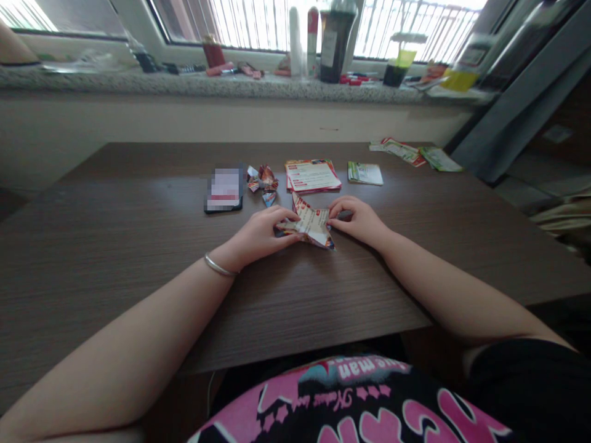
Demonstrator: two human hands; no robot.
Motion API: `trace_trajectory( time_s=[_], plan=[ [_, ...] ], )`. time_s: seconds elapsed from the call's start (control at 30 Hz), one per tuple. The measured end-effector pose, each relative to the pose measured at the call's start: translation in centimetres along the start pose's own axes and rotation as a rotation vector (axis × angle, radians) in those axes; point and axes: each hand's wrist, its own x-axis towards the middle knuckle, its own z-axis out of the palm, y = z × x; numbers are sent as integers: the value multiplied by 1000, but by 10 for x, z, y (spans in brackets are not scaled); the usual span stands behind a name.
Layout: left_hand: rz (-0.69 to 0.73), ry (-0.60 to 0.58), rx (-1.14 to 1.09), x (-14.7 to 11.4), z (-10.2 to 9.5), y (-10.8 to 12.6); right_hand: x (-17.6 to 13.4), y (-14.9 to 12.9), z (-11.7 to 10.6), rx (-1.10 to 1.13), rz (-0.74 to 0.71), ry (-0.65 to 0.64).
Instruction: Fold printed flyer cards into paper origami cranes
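I watch through a single head-worn camera, which looks forward and steeply down from above the shirt front (pixel 351 406), whose printing fills the bottom edge. From there my view runs out along both forearms (pixel 152 332), which enter from the lower corners, to the left hand (pixel 265 232) and right hand (pixel 360 221) near the middle, at arm's reach from the lens. I see the worktop (pixel 286 307) across most of its width, and beyond it the windowsill (pixel 184 88) and the window (pixel 258 24), cut off along the top. A curtain (pixel 517 117) slants through my upper right.
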Motion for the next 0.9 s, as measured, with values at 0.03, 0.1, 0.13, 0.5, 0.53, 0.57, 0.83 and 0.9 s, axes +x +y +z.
trace_trajectory(
  time_s=[0.03,0.1,0.13,0.5,0.53,0.57,0.83,0.9],
  plan=[
    [-6,12,-7,0,1,0,0,-1,0,3,-10,-4],
    [-9,30,-10,0,3,-1,0,-1,0,2,-24,-13],
    [-12,40,-8,1,4,-1,0,-1,1,-2,-18,-9],
    [-177,154,59,1,14,4,-1,-1,6,86,177,-21],
    [-189,162,64,1,14,3,0,-1,6,83,187,-32],
    [-200,168,72,1,14,3,0,0,5,92,196,-46],
    [-199,52,166,3,9,3,-1,6,0,311,268,-254],
    [-216,36,153,3,7,4,-2,5,-4,270,270,-276]
  ],
)
